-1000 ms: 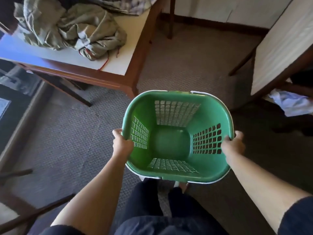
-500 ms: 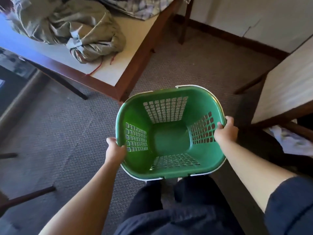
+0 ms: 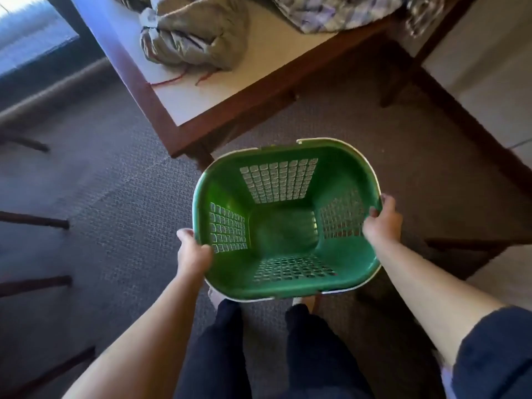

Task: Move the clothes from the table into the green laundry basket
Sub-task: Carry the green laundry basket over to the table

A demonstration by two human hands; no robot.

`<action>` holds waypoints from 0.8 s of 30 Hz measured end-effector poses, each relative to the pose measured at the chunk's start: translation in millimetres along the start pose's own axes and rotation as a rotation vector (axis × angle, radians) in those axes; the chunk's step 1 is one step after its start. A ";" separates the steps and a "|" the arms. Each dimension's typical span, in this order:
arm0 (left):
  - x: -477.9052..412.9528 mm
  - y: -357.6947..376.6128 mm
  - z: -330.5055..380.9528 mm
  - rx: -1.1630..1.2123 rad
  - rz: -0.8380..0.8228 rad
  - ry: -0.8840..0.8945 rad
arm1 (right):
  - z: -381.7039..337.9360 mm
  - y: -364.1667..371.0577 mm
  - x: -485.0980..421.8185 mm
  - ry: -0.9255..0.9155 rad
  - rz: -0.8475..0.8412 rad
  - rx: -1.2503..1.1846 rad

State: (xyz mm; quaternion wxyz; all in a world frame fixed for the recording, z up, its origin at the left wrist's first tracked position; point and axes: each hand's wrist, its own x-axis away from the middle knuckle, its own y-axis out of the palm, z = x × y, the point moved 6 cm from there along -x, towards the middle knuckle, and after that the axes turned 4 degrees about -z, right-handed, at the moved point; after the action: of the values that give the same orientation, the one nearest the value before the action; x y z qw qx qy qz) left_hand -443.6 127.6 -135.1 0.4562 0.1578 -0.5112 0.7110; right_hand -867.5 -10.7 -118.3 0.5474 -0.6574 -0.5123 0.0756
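Observation:
I hold an empty green laundry basket (image 3: pixel 339 168) in front of me, just off the table's near corner. My left hand (image 3: pixel 192 254) grips its left rim and my right hand (image 3: pixel 382 223) grips its right rim. On the wood-edged table (image 3: pixel 201 102) lies a crumpled grey-green garment (image 3: pixel 198 33) with red strings hanging from it. Behind it a plaid cloth (image 3: pixel 325 11) reaches the top edge of the view.
Grey carpet (image 3: pixel 109 197) covers the floor. Dark chair legs (image 3: pixel 34 223) stick in from the left. A dark baseboard (image 3: pixel 472 131) runs along the wall at the right. My legs in dark trousers (image 3: pixel 288 355) are below the basket.
The view has swung and I have come closer to the table corner with the basket. Both hands keep the same grip on the rims.

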 end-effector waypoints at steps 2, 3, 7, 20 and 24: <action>1.4 13.9 0.2 0.046 0.024 -0.017 | -12.4 2.5 -26.2 -0.067 -0.034 0.005; 1.9 21.4 -0.2 0.069 0.030 -0.025 | -18.7 4.0 -36.6 -0.090 -0.051 0.018; -0.8 51.4 -7.0 0.153 0.067 -0.057 | -40.6 14.5 -70.8 -0.187 -0.111 0.024; -8.4 104.1 -7.0 0.201 0.079 -0.097 | -61.0 55.3 -122.3 -0.369 -0.272 0.490; -3.4 107.7 7.2 0.070 0.055 -0.115 | -64.9 57.3 -105.9 -0.426 -0.322 0.526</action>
State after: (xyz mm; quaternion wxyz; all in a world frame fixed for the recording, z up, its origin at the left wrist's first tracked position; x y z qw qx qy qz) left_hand -530.8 113.1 -197.2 0.4006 0.2001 -0.5156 0.7305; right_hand -839.9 -125.4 -187.6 0.5838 -0.3747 -0.6745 0.2526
